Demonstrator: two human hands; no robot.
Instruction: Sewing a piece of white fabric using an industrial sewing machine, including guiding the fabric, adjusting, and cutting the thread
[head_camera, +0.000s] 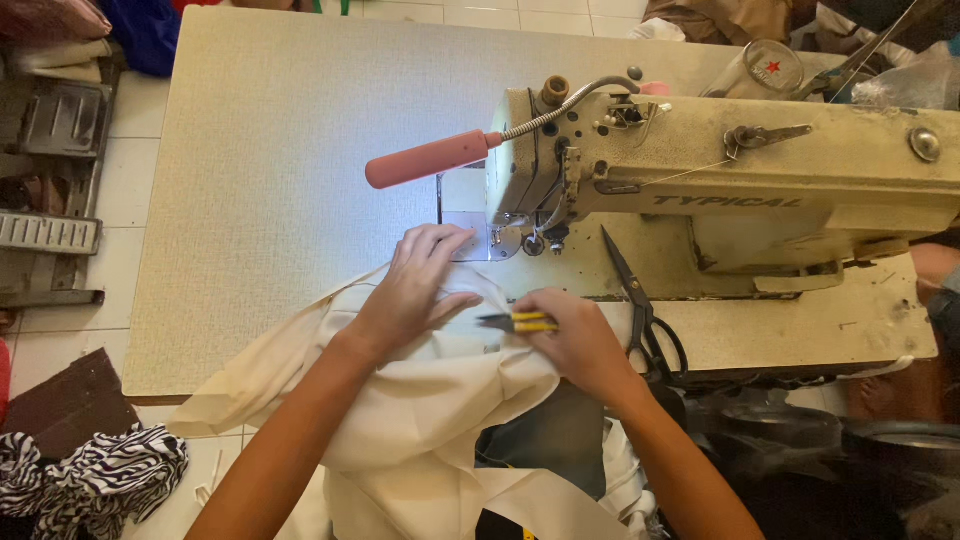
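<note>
Nearest to us, at the bottom of the view, our two bare forearms reach up and away from us over a loose piece of cream cloth (430, 420) that spills off the near edge of the bench (280, 150) into our lap. The cloth is bunched and folded, and its far end lies on the bench just in front of the needle area of the sewing machine (720, 180).

Our left hand (415, 290) lies flat on the cloth with the fingers spread and released, pressing the fabric down; the fingertips point toward the metal plate under the needle. Our right hand (575, 335) is clenched around a small thread snipper with a yellow handle (515, 322). The snipper's long axis runs nearly parallel to the near edge of the bench, and its dark tip points left, toward our left hand, resting on or just above the cloth between the two hands.

Beside our right hand, a pair of black scissors (640, 310) lies on the bench with its long axis running from the near edge toward the machine, blades pointing away from us. A pink-handled lamp (430, 158) on a bendy metal neck juts left from the machine head. A zebra-striped fabric (90, 480) lies on the floor beyond the bench's near left corner.
</note>
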